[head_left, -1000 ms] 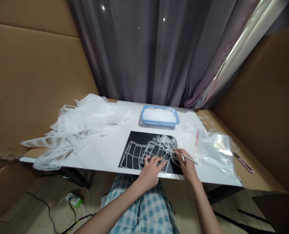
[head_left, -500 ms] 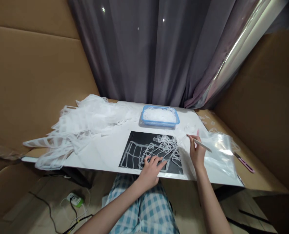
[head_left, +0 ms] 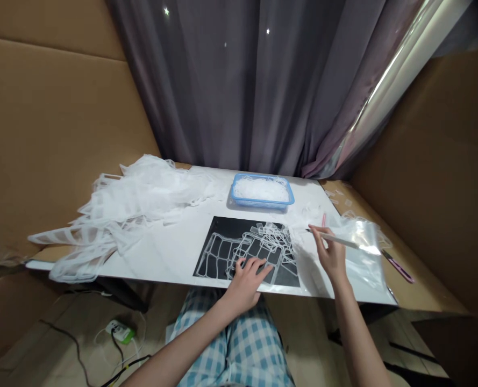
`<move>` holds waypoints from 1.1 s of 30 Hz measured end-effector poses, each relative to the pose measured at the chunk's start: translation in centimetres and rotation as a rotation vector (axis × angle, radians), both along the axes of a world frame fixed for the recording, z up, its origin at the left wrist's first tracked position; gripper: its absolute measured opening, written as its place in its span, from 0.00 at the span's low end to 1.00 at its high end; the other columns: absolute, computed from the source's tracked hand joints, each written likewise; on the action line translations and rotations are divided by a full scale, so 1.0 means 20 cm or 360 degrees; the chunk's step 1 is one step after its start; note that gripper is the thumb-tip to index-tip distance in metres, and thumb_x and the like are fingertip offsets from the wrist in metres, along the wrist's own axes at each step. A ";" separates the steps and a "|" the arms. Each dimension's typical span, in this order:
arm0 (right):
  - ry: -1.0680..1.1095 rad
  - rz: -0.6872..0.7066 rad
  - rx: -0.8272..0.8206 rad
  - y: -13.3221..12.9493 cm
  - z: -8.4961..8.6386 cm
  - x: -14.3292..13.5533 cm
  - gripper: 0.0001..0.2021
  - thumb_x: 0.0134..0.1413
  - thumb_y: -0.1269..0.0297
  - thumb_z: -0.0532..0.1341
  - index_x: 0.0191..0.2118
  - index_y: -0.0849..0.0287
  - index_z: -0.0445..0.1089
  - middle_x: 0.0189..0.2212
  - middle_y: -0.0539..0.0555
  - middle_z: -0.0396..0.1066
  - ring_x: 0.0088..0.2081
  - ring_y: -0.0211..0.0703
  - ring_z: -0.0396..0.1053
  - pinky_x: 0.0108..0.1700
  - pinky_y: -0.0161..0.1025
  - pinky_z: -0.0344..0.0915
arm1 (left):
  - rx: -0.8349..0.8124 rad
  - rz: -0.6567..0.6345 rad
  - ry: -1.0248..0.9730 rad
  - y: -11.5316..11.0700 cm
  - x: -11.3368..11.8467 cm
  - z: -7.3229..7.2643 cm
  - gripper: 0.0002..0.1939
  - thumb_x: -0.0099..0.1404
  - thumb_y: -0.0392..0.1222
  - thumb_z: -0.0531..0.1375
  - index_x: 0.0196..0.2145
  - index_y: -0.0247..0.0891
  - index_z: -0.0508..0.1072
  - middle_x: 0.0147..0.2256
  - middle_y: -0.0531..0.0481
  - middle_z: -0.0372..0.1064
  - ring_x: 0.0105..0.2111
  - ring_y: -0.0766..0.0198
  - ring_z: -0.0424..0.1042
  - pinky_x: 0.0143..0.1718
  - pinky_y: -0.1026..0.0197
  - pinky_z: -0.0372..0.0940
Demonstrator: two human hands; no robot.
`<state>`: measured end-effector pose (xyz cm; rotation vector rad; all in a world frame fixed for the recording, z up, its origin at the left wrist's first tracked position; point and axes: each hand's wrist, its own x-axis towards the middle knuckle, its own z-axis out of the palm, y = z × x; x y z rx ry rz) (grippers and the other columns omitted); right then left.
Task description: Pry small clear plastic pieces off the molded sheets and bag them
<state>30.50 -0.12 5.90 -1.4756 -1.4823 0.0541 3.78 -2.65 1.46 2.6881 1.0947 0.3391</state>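
My left hand point(head_left: 245, 280) lies with its fingers spread on a white lattice of thin strips point(head_left: 219, 249) at the front of the black mat point(head_left: 219, 223). A tangle of narrow white frames and loops point(head_left: 277, 237) covers the mat's right part. Off the mat's right edge, my right hand point(head_left: 330, 255) is closed around a slim, pale pen-like tool point(head_left: 339, 239) with a dark tip. The tool is raised above the white table, its tip pointing left; its exact kind cannot be made out.
A blue basket point(head_left: 263, 203) full of white scraps stands behind the mat. White sheet material point(head_left: 142, 188) is heaped on the left. Clear plastic point(head_left: 363, 269) lies at the right, near a pink-handled cutting tool point(head_left: 400, 269). Cardboard walls point(head_left: 61, 123) flank the table.
My right hand has drawn slightly right and back, and the tool lies flatter. A strip near its tip no longer shows there. My left hand stays on the lattice. The view has shifted slightly.
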 end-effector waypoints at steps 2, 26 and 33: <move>0.0043 0.0102 -0.0119 -0.05 -0.04 -0.06 0.14 0.63 0.54 0.56 0.37 0.59 0.73 0.45 0.60 0.74 0.46 0.51 0.72 0.44 0.43 0.67 | 0.0062 0.0003 -0.0019 -0.03 -0.03 0.00 0.34 0.59 0.31 0.54 0.63 0.43 0.56 0.62 0.43 0.55 0.61 0.52 0.52 0.59 0.41 0.45; 0.0455 0.0719 -0.0706 -0.31 -0.22 -0.38 0.13 0.65 0.55 0.54 0.41 0.56 0.72 0.43 0.56 0.74 0.50 0.49 0.70 0.56 0.46 0.63 | 0.0408 -0.0182 -0.0405 -0.10 -0.14 -0.14 0.24 0.65 0.28 0.50 0.58 0.37 0.65 0.56 0.47 0.67 0.56 0.61 0.64 0.55 0.53 0.59; 0.0446 0.0712 -0.0746 -0.34 -0.25 -0.43 0.12 0.65 0.56 0.55 0.39 0.56 0.72 0.41 0.54 0.74 0.48 0.47 0.71 0.53 0.43 0.63 | 0.0483 -0.0188 -0.0533 -0.08 -0.13 -0.17 0.22 0.66 0.28 0.50 0.56 0.35 0.66 0.53 0.47 0.70 0.53 0.61 0.67 0.52 0.54 0.61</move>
